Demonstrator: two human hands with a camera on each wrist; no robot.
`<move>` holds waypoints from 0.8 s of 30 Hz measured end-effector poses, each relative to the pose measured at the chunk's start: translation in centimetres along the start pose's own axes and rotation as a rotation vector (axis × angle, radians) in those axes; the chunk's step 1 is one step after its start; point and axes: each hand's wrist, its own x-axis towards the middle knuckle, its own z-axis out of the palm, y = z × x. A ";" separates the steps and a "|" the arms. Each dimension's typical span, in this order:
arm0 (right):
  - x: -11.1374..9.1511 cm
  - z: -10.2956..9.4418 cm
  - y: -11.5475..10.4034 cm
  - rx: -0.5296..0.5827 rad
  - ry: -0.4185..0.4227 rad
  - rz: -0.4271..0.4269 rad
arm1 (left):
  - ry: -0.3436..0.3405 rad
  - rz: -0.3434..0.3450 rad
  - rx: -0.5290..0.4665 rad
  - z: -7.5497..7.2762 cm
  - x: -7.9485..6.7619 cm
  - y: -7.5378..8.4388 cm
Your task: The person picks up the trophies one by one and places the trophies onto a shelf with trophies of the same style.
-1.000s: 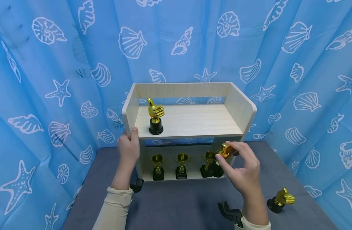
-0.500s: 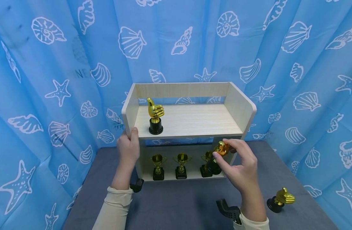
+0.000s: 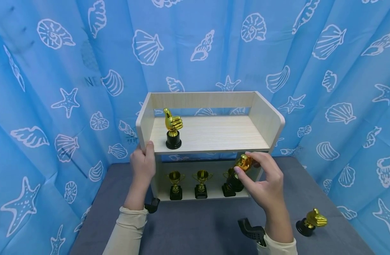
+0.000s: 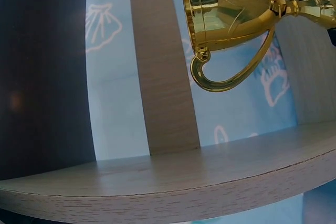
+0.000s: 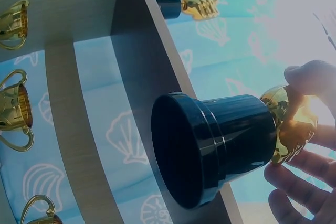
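Observation:
My right hand (image 3: 268,179) pinches the gold top of a thumbs-up trophy (image 3: 244,163) in front of the right end of a two-tier wooden shelf (image 3: 214,132). In the right wrist view, the trophy's black base (image 5: 210,145) points away from the fingers (image 5: 294,182). My left hand (image 3: 143,164) grips the shelf's left side panel, its thumb on the front edge. A second thumbs-up trophy (image 3: 173,124) stands at the left of the upper tier. Gold cup trophies, a left one (image 3: 175,186), a middle one (image 3: 201,184) and a partly hidden right one (image 3: 227,189), stand on the lower tier.
Another thumbs-up trophy (image 3: 311,222) is on the grey tabletop (image 3: 188,226) at the right, its base toward the left. A blue curtain (image 3: 195,46) with white shell prints hangs behind the shelf and along both sides.
My right hand has shifted slightly left and up with the thumbs-up trophy, bringing it closer to the upper board's front edge. The left hand keeps its place on the side panel.

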 end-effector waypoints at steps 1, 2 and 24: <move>0.0 0.0 0.0 0.002 0.001 -0.004 | 0.000 0.000 0.004 0.0 0.0 0.0; 0.0 0.0 0.0 0.003 0.003 -0.008 | 0.000 0.000 0.004 0.0 0.0 0.0; 1.1 -0.1 0.1 0.046 0.033 -0.045 | -0.027 -0.034 -0.017 0.0 -0.1 0.1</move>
